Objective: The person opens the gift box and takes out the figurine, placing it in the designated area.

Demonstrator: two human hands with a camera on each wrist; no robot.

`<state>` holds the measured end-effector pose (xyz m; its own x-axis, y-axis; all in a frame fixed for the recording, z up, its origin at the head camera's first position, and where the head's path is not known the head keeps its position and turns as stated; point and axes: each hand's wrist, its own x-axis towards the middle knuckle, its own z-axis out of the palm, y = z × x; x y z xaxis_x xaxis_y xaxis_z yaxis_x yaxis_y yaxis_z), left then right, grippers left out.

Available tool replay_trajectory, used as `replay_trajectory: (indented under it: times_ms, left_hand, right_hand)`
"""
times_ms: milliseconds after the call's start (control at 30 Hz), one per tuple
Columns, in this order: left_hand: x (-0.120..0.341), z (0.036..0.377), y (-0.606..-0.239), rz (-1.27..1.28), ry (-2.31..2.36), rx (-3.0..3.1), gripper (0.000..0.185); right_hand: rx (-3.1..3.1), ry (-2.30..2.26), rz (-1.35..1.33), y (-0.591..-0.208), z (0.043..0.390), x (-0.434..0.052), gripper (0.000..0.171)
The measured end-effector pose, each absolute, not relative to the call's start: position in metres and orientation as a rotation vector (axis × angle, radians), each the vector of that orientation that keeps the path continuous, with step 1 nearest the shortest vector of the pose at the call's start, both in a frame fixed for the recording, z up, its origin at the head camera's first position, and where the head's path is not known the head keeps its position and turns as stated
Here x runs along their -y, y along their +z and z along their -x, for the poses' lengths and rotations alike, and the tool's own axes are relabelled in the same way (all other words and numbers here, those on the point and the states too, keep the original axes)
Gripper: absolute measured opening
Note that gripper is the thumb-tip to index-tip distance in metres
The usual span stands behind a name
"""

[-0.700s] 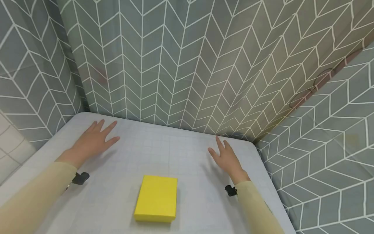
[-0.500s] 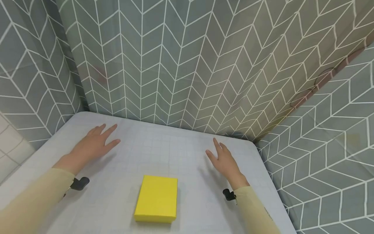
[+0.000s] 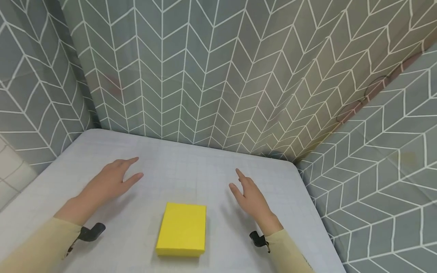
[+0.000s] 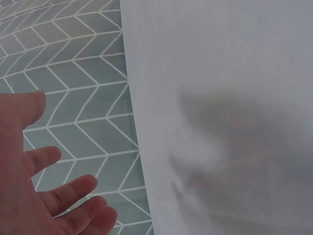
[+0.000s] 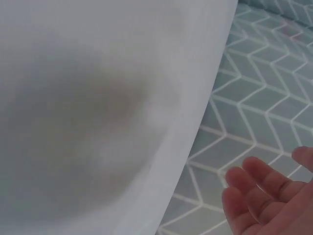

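Observation:
A yellow box [image 3: 182, 229] lies flat on the white-covered table [image 3: 136, 242], near its front middle in the head view. My left hand [image 3: 106, 185] hovers over the table to the left of the box and beyond it, thumb apart from the fingers, holding nothing. On the other side, my right hand [image 3: 252, 201] hangs above the cloth, nearer the box, with its fingers extended and nothing in it. Each wrist view shows its hand, the left hand [image 4: 54, 191] and the right hand [image 5: 274, 196], with bare palm and shadows on the cloth.
A grey curtain [image 3: 191, 76] with white chevron lines closes off the back and both sides of the table. Black wrist cameras [image 3: 91, 232] stick out from both cuffs. White tiles [image 3: 13, 167] show at the far left.
Both hands have drawn back toward the front of the table, the right one also moving left toward the box. The yellow box stays in place on the table.

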<state>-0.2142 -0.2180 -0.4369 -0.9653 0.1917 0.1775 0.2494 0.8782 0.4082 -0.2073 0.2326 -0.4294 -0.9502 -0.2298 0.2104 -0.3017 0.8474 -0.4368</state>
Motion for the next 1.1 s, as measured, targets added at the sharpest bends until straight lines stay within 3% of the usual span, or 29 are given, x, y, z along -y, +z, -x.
replay_trajectory:
  times_ms: [467, 1100]
  left_hand:
    - [0.189, 0.173, -0.438, 0.336, -0.792, 2.966, 0.082]
    - [0.148, 0.12, -0.444, 0.389, -0.904, 3.012, 0.074]
  right_hand:
    - [2.919, 0.915, -0.499, -0.427, 0.159, -0.201, 0.069]
    - [3.043, 1.161, -0.66, -0.435, 0.12, -0.177, 0.064]
